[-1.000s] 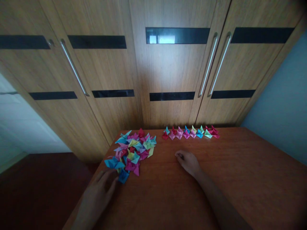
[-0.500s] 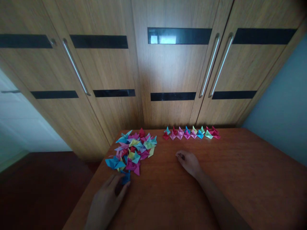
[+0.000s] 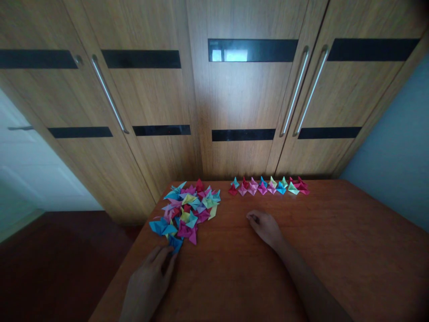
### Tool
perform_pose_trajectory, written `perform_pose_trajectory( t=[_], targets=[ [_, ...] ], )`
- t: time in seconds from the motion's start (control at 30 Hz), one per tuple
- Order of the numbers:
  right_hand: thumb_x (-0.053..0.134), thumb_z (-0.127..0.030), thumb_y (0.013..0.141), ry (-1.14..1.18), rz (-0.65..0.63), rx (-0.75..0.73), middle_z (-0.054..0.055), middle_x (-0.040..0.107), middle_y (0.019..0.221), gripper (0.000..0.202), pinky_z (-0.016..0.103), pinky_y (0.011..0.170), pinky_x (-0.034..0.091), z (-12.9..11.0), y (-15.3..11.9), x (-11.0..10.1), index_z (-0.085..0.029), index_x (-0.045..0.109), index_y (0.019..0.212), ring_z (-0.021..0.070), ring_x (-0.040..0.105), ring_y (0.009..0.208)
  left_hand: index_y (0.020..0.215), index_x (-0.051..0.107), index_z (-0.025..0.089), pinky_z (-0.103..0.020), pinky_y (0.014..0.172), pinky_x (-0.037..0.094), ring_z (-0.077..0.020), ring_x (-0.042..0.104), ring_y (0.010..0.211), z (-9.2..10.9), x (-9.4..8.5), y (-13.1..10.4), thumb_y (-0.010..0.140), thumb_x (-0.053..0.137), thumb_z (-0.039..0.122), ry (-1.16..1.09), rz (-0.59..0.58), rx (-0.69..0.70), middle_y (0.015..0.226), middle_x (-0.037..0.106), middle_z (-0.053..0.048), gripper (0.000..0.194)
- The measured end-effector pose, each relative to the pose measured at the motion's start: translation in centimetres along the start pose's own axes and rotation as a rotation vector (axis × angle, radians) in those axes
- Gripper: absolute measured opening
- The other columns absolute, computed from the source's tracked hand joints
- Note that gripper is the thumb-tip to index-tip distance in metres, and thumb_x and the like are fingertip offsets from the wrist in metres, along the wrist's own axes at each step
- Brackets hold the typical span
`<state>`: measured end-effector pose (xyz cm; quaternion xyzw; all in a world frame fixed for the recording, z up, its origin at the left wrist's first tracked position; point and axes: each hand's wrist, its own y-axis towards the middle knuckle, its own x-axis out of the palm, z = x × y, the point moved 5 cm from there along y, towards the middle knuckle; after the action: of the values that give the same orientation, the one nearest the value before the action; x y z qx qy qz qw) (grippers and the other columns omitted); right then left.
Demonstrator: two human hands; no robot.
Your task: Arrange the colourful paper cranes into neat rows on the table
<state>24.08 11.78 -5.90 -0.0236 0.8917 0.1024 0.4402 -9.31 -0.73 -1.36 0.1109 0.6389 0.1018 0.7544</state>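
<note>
Found the blue folded paper piece [image 3: 175, 243] at the near end of the mixed-colour pile [image 3: 189, 203], on the left part of the counter [image 3: 231, 268]. Saw the left hand [image 3: 147, 279] with thumb and fingertips drawn narrow at its near side, touching; could not tell whether gripping or merely resting there. Saw the right hand [image 3: 265, 229] loosely curled on the counter, nothing visible in it, nearest the double row of folded pieces [image 3: 262, 189]. Judged the blue piece very light, crisp along the creases yet easily crushed, and apt to snag on neighbours. Favoured a gentle pinch on a thicker folded edge, clear of the thin points.
</note>
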Motion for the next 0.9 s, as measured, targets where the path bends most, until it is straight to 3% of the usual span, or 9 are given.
perform_pose_trajectory(
  t=[0.23, 0.4, 0.6, 0.77, 0.9],
  targets=[
    [0.045, -0.024, 0.084, -0.028, -0.013, -0.032, 0.001, 0.067, 0.078, 0.021, 0.023, 0.065, 0.039, -0.5, -0.1, -0.2, -0.023, 0.066, 0.086, 0.0144, 0.059, 0.071, 0.093, 0.066, 0.024, -0.028, 0.07, 0.054, -0.0198, 0.067, 0.08, -0.2, -1.8, -0.7, 0.087, 0.041, 0.033, -0.062, 0.194, 0.059, 0.096, 0.07, -0.004, 0.027],
    [0.045, -0.026, 0.084, -0.023, -0.016, -0.043, 0.0, 0.067, 0.078, 0.02, 0.024, 0.065, 0.039, -0.8, -0.3, -0.3, -0.023, 0.066, 0.085, 0.0146, 0.059, 0.071, 0.094, 0.065, 0.024, -0.028, 0.076, 0.053, -0.0191, 0.066, 0.085, 2.6, -2.6, 0.6, 0.088, 0.043, 0.032, -0.2, 0.24, 0.136, 0.096, 0.07, -0.004, 0.024],
    [0.045, -0.032, 0.085, 0.23, -0.002, -0.043, 0.002, 0.065, 0.074, 0.024, 0.026, 0.065, 0.044, -0.9, 0.0, -0.3, -0.021, 0.066, 0.089, 0.0153, 0.059, 0.067, 0.103, 0.063, 0.023, -0.028, 0.079, 0.052, -0.0165, 0.064, 0.087, 7.9, -1.5, 4.7, 0.088, 0.047, 0.025, -0.403, 0.157, 0.318, 0.097, 0.068, -0.004, 0.021],
    [0.047, -0.04, 0.083, 0.552, -0.004, -0.062, 0.001, 0.062, 0.073, 0.027, 0.025, 0.064, 0.046, -1.8, -0.1, -0.7, -0.02, 0.063, 0.091, 0.0142, 0.058, 0.066, 0.096, 0.063, 0.022, -0.027, 0.08, 0.049, -0.015, 0.062, 0.087, 11.3, -0.5, 8.4, 0.087, 0.05, 0.019, -0.472, 0.08, 0.394, 0.094, 0.066, -0.003, 0.016],
    [0.051, -0.042, 0.083, 0.587, -0.056, -0.091, 0.0, 0.059, 0.074, 0.029, 0.023, 0.063, 0.045, -2.9, -0.4, -0.7, -0.02, 0.061, 0.099, 0.0128, 0.056, 0.067, 0.095, 0.063, 0.021, -0.026, 0.08, 0.048, -0.0148, 0.061, 0.086, 13.2, 1.3, 9.8, 0.085, 0.051, 0.015, -0.482, -0.008, 0.452, 0.093, 0.066, -0.003, 0.017]
  ],
)
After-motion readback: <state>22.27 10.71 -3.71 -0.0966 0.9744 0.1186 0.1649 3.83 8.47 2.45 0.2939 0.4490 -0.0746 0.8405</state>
